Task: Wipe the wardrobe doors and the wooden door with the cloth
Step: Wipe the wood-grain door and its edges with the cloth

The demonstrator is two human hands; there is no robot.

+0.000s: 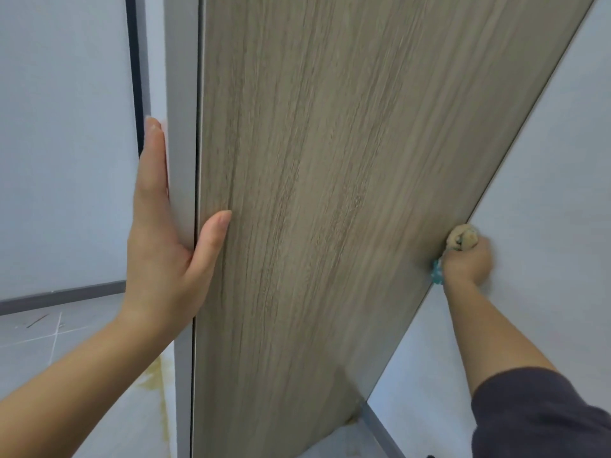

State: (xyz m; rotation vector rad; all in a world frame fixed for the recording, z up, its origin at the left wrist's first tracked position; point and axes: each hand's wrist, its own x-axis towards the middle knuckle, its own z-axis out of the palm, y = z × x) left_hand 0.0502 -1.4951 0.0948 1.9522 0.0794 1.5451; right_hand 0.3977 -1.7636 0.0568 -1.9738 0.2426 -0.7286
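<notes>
A tall wooden door (314,209) with pale grey-brown grain fills the middle of the head view, standing open edge-on toward me. My left hand (165,246) clasps its near edge, with the fingers flat on the grey edge face and the thumb on the wood. My right hand (468,262) is closed around a bunched cloth (463,238), beige with a turquoise part, pressed against the door's far right edge where it meets the wall.
A white wall (545,160) runs along the right, with a grey skirting board (380,431) at its foot. A dark frame strip (134,61) stands at the left. The grey tiled floor (43,342) lies at lower left, with a yellowish stain (155,378) near the door.
</notes>
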